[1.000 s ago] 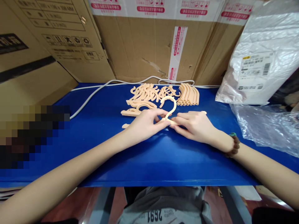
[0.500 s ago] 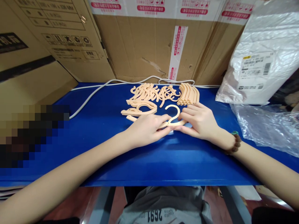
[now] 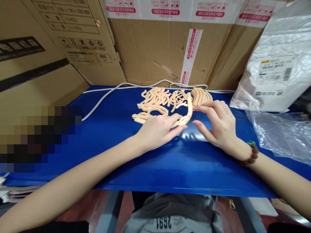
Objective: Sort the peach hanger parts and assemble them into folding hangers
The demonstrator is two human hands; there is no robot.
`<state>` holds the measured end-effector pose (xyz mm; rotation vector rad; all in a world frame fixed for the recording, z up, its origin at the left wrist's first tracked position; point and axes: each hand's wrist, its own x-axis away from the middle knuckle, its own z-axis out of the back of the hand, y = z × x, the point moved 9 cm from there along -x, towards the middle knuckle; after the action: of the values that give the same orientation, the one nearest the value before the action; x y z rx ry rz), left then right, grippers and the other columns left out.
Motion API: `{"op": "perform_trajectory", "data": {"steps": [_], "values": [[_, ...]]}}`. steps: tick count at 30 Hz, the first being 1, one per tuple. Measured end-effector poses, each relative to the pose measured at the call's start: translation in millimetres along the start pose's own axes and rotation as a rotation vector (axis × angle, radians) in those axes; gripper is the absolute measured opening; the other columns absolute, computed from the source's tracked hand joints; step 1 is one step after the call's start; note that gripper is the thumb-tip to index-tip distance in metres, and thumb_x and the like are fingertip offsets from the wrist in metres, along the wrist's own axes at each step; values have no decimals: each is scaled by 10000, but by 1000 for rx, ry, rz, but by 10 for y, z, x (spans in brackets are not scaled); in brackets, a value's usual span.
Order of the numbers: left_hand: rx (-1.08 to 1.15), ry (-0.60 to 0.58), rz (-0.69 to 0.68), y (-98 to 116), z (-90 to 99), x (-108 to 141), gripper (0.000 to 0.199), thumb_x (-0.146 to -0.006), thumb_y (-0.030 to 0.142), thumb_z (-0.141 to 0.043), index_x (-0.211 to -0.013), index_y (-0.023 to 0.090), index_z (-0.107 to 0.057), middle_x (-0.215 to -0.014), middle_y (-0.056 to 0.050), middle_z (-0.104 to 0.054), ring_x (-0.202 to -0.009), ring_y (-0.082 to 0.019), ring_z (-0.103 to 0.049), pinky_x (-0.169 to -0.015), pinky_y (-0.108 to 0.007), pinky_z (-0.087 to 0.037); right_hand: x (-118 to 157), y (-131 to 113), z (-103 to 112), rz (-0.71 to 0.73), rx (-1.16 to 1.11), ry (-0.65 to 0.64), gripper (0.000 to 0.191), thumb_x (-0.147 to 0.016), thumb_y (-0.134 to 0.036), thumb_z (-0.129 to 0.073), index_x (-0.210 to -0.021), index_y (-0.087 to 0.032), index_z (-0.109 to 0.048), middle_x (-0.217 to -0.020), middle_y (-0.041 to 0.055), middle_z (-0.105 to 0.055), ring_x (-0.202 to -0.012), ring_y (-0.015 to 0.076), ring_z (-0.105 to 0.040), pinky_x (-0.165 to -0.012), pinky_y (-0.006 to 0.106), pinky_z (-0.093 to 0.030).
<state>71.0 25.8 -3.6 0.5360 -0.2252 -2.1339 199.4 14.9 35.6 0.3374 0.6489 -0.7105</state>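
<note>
My left hand (image 3: 159, 131) is closed on a beige hanger (image 3: 189, 111), whose one arm points up and away from me. To the right of it, my right hand (image 3: 218, 127) has its fingers apart and holds nothing. Behind the left hand lie folded beige hangers (image 3: 153, 108). Farther back are a pile of beige hooks (image 3: 178, 97), a group of curved beige pieces (image 3: 156, 96) and a neat row of curved arms (image 3: 201, 96), close beyond the right fingertips.
Cardboard boxes (image 3: 155, 48) stand along the back and left of the blue table (image 3: 155, 174). A white cable (image 3: 104, 97) runs behind the pieces. At right are a white parcel bag (image 3: 269, 71) and clear plastic (image 3: 279, 136).
My right hand has let go of the hanger and moved right, its fingers opening. The hanger's right arm has swung upward. The view has shifted slightly.
</note>
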Motion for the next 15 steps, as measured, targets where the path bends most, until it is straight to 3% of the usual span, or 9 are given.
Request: {"op": "perform_trajectory", "data": {"steps": [3, 8, 15], "values": [[-29, 15, 7, -5, 12, -7, 390, -1003, 468, -417, -1169, 181, -623, -897, -68, -729, -814, -221, -691, -635, -270, -406, -3, -73, -32, 62, -52, -50, 320, -991, -352, -469, -1200, -174, -633, -789, 64, -658, -766, 212, -600, -707, 353, -416], [-103, 50, -48, 93, 26, 3, 378, -1012, 451, -400, -1097, 162, -629, -903, -68, -735, -800, -207, -686, -603, -254, -396, 3, -156, -109, 132, -90, -113, 363, -1015, -351, -410, -1201, -160, -657, -819, 77, -681, -740, 198, -592, -682, 331, -422], [-191, 37, -219, 235, -68, 41, 417, -1010, 466, -416, -1295, 182, -527, -1011, -52, -751, -810, -198, -706, -638, -271, -425, -35, 53, -135, -53, -292, -105, 321, -1028, -335, -340, -959, -200, -623, -898, 78, -675, -849, 208, -608, -777, 335, -452]]}}
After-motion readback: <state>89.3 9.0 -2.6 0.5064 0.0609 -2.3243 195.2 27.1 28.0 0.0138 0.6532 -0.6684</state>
